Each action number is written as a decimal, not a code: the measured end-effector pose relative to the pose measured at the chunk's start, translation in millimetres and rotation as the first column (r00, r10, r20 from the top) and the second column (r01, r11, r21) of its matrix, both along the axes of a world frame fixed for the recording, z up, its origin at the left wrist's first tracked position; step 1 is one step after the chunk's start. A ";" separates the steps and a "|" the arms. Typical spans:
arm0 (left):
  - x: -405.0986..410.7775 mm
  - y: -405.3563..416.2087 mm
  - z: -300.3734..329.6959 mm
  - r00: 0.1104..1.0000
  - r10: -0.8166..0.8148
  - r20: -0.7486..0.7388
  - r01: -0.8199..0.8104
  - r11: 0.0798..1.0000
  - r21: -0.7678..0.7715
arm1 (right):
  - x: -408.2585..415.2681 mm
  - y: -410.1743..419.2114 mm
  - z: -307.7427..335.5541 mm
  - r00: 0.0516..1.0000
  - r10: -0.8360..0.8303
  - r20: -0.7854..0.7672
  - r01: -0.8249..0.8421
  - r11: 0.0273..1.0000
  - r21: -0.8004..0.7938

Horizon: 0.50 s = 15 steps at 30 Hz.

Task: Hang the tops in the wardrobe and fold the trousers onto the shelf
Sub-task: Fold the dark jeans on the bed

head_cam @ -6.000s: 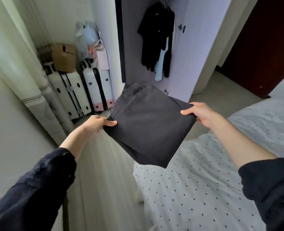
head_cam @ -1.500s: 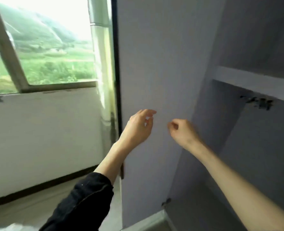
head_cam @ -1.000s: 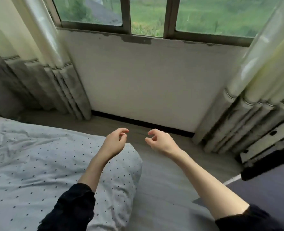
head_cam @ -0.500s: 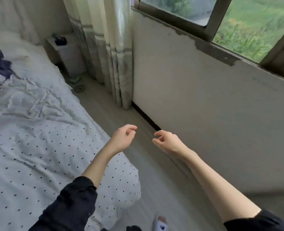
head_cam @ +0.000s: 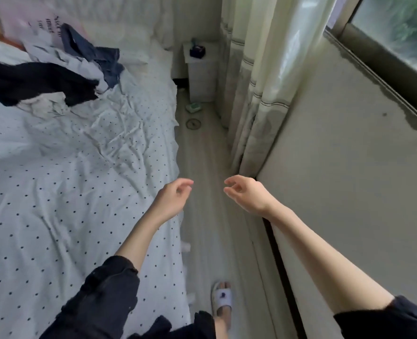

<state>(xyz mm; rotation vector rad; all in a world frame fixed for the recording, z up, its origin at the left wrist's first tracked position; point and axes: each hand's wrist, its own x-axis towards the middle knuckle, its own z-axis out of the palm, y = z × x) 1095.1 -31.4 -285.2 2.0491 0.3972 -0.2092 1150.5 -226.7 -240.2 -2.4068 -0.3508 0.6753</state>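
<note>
A pile of clothes lies at the far left of the bed [head_cam: 80, 192]: a black garment [head_cam: 31, 81], a dark blue one [head_cam: 95, 55], a white one [head_cam: 43, 104] and a pale top with lettering [head_cam: 38, 23]. My left hand [head_cam: 172, 198] hovers over the bed's right edge, fingers loosely curled, holding nothing. My right hand [head_cam: 245, 194] hangs over the floor strip beside it, also loosely curled and empty. The wardrobe is out of view.
A narrow floor strip [head_cam: 210, 228] runs between the bed and the window wall [head_cam: 349, 167]. Curtains [head_cam: 259, 81] hang by the wall. A small white nightstand [head_cam: 200, 69] stands at the far end, small items on the floor before it. My slippered foot [head_cam: 222, 299] stands below.
The folded dark trousers held earlier are gone from my hands. The view has swung from the wardrobe past the window to the bed, bringing the clothes pile into sight.
</note>
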 end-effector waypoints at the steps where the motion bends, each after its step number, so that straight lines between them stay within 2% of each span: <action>1: 23.0 5.4 0.9 0.999 0.036 0.003 -0.036 0.999 -0.004 | 30.0 4.2 2.5 1.000 0.023 0.001 -0.023 1.000 -0.009; 7: 125.8 28.5 8.9 0.979 0.204 0.020 -0.203 0.979 -0.026 | 178.8 38.4 1.7 0.991 0.133 0.027 -0.133 0.991 0.006; 15: 273.9 115.5 2.4 0.890 0.454 0.047 -0.455 0.891 0.005 | 366.0 167.1 7.6 0.915 0.403 0.002 -0.401 0.911 0.090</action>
